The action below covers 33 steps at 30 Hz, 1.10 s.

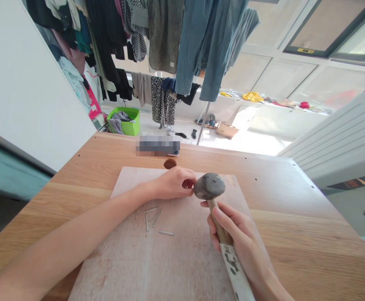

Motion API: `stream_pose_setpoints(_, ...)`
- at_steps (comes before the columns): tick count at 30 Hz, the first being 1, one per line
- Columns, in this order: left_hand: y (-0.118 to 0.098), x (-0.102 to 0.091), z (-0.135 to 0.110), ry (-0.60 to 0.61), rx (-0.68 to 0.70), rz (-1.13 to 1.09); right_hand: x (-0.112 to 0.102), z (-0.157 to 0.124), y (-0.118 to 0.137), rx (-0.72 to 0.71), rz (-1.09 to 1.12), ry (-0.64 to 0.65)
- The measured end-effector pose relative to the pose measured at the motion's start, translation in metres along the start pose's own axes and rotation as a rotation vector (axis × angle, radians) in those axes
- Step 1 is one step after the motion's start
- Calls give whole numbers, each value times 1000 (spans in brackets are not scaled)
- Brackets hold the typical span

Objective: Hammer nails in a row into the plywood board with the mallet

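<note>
My right hand [232,228] is wrapped round the wooden handle of a hammer [210,186], its dark, worn head raised and the lower handle splotched white. Just left of that head, my left hand [174,184] rests over the far part of a pale wooden board [157,267], thumb and fingers curled into a pinch. What the pinch holds, if anything, is hidden behind the hammer head. Several loose nails [166,233] lie on the board, below my left wrist.
Under the board is a wood-grain table [295,221] with a round hole [170,164] beyond my left hand. A blurred-out dark object [158,146] sits near the far edge. Past the table stand a green basket [129,125] and hanging clothes [166,37].
</note>
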<state>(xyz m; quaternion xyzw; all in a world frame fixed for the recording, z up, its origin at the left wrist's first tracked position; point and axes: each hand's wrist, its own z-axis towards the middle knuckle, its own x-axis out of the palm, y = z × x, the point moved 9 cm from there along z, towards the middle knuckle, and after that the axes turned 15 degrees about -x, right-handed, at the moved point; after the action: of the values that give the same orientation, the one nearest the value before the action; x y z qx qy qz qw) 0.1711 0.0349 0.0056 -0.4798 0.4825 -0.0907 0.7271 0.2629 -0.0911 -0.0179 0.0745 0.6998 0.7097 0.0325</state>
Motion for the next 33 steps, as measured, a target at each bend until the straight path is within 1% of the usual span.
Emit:
stream_pose_setpoints(10, -1, -1, 0, -8, 13, 5, -2, 0, -1, -1, 33, -8)
stream_pose_setpoints(20, 2, 1, 1, 1, 11, 4, 4, 0, 3, 0, -33, 19)
stream_pose_setpoints(28, -1, 1, 0, 12, -3, -10, -1, 1, 3, -15, -42, 1)
stream_pose_setpoints(33, 0, 1, 0, 16, -7, -1, 0, 1, 4, -2, 8, 1)
